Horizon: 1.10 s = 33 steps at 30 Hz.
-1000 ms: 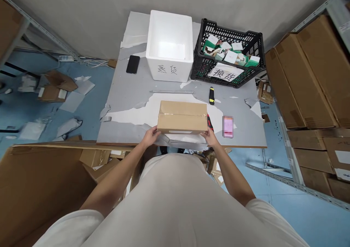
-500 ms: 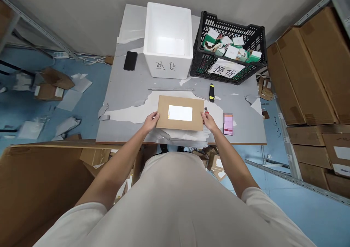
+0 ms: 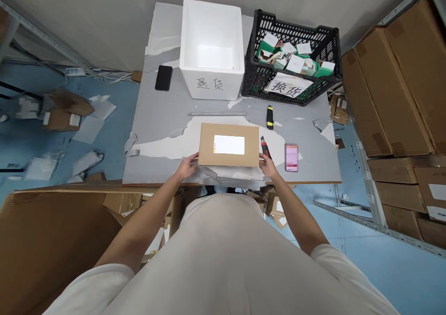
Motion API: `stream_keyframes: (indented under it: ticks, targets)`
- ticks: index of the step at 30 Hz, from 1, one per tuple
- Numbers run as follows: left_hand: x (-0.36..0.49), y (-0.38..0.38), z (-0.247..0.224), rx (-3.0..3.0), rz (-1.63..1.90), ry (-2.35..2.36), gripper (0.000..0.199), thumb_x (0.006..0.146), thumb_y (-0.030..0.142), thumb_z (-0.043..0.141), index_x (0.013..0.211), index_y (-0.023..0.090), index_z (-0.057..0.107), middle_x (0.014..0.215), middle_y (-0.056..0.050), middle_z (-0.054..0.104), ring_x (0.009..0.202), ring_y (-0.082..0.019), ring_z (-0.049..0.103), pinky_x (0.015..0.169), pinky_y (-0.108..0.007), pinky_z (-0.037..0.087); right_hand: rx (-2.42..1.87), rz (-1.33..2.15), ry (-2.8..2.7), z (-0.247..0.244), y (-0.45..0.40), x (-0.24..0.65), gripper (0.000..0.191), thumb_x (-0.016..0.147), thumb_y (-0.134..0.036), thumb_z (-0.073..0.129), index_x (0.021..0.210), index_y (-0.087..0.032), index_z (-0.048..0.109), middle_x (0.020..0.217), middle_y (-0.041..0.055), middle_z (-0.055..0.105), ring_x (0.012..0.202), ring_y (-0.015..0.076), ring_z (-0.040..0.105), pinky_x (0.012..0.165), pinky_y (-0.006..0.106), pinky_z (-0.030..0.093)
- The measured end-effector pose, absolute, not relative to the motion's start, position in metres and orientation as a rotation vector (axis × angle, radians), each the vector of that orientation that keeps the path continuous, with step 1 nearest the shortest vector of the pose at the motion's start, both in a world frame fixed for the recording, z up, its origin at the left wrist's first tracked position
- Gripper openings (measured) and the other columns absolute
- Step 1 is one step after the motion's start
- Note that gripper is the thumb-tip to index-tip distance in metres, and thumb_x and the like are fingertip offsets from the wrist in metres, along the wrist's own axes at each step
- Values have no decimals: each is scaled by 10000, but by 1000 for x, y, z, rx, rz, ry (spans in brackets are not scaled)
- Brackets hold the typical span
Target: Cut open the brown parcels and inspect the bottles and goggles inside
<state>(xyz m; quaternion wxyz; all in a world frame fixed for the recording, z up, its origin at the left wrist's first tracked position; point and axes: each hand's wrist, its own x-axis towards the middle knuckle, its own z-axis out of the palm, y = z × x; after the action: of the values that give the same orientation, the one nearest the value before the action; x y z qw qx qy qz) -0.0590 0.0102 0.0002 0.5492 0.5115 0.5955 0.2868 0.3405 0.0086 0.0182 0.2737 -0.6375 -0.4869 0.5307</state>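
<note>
A flat brown cardboard box with a white label lies in front of me on the table's torn white covering. My left hand is at the box's lower left corner, fingers stretched toward its edge. At the lower right corner, my right hand also has its fingers extended to the edge; whether the fingertips touch the cardboard is hard to make out. Neither hand is wrapped round the box. Just above my right hand lies a red and black utility knife. Farther back rests a yellow and black utility knife.
A white foam bin and a black plastic crate holding small green and white boxes stand at the back. A dark phone lies left, a lit phone right. Large cartons are stacked on the right; an open carton sits lower left.
Both hands have slid down from the box's sides to its lower corners and loosened from it. The red knife beside the right hand now shows more fully. The box has barely shifted.
</note>
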Motion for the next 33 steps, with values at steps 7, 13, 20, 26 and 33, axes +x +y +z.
stream_keyframes:
  ticks: [7, 13, 20, 26, 33]
  targets:
    - [-46, -2, 2, 1303, 641, 1389, 541, 647, 520, 653, 1045, 155, 681, 1063, -134, 710, 1045, -347, 628, 961, -517, 466, -1633, 1528, -1343, 14, -7, 328, 627, 677, -339, 712, 1267, -214, 543, 1203, 101, 634, 1110, 237, 588, 1020, 453, 414]
    - [-43, 8, 43, 1320, 711, 1449, 607, 780, 598, 538, 1177, 143, 602, 1169, -134, 665, 1094, -287, 608, 982, -427, 465, -1491, 1515, -1343, 52, 6, 330, 558, 739, -517, 658, 1216, -241, 571, 1272, 74, 605, 1206, 234, 535, 1036, 398, 411]
    - [-32, 31, 91, 1309, 793, 1489, 728, 686, 578, 679, 1267, 155, 564, 1225, -122, 634, 1059, -289, 613, 780, -366, 558, -1789, 1327, -1522, 96, 39, 333, 574, 816, -697, 450, 915, -171, 657, 893, 87, 685, 822, 220, 623, 803, 366, 489]
    - [-24, 26, 87, 1209, 759, 1560, 683, 669, 601, 699, 1174, 145, 639, 1135, -121, 681, 920, -261, 652, 802, -374, 534, -1852, 1393, -1465, 95, 49, 334, 623, 781, -757, 439, 801, -171, 651, 784, 86, 673, 751, 218, 608, 735, 344, 484]
    - [-16, 18, 80, 1115, 791, 1591, 660, 671, 569, 715, 1176, 150, 639, 1155, -122, 672, 958, -261, 636, 822, -380, 523, -1863, 1469, -1273, 83, 44, 332, 647, 759, -763, 468, 900, -160, 657, 866, 93, 696, 794, 211, 633, 699, 314, 516]
